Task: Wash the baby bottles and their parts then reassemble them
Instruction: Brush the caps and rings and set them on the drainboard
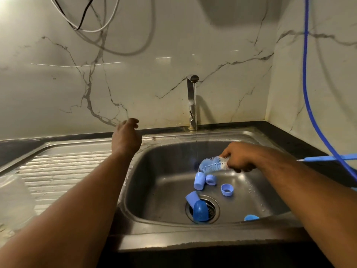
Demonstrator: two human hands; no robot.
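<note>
Two grips: right grip (238,159) clamped round a bottle brush (210,164), bristles jutting beyond it, stem hidden; left grip (126,138) loosely curled, empty.

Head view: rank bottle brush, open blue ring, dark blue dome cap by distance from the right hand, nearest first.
1. bottle brush: gripped in the right hand.
2. open blue ring: on the sink floor, just below the hand.
3. dark blue dome cap: over the drain, farthest.

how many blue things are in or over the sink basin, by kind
pale blue tube-shaped parts: 2
blue ring collars: 2
dark blue dome cap: 1
blue piece, partly hidden: 1
bottle brush in right hand: 1
total: 7
</note>
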